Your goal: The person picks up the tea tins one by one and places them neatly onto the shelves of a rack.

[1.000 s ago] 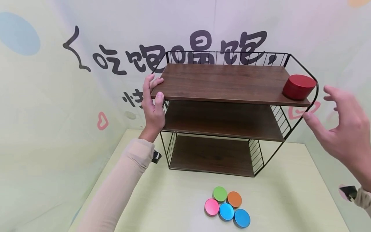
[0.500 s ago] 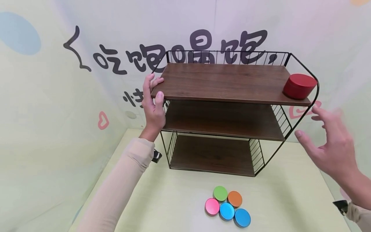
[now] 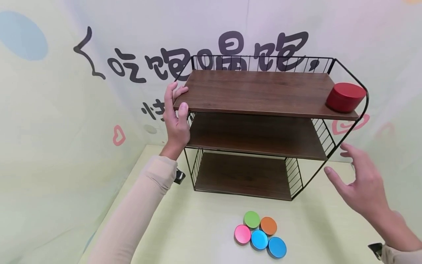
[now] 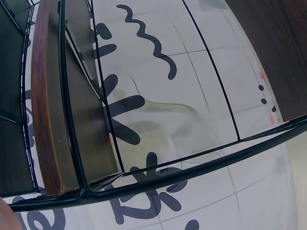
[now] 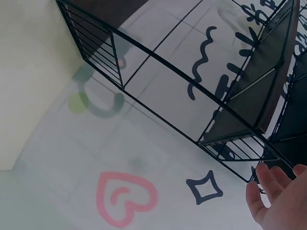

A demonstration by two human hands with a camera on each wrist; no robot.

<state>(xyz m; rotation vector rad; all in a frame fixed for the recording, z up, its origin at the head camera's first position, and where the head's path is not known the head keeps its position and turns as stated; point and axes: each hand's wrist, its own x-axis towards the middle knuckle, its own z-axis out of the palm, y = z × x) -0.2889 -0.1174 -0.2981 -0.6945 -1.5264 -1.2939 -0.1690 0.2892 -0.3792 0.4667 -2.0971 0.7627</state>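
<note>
A three-tier shelf rack with dark wood boards and a black wire frame stands on the table. My left hand grips the left end of its top board, thumb at the front edge and fingers over the side. Only a bit of that hand enters the left wrist view. My right hand is beside the rack's right side rail, its fingers spread and holding nothing; fingers of it also appear low in the right wrist view. On the top board's right end sits a round red tin.
Before the rack, small round tins lie clustered on the pale table: green, orange, pink, light blue and darker blue. A printed cloth hangs behind and at the sides.
My right hand has come down and to the left, from beside the red tin to beside the lower part of the right rail. The left hand keeps its grip on the rack.
</note>
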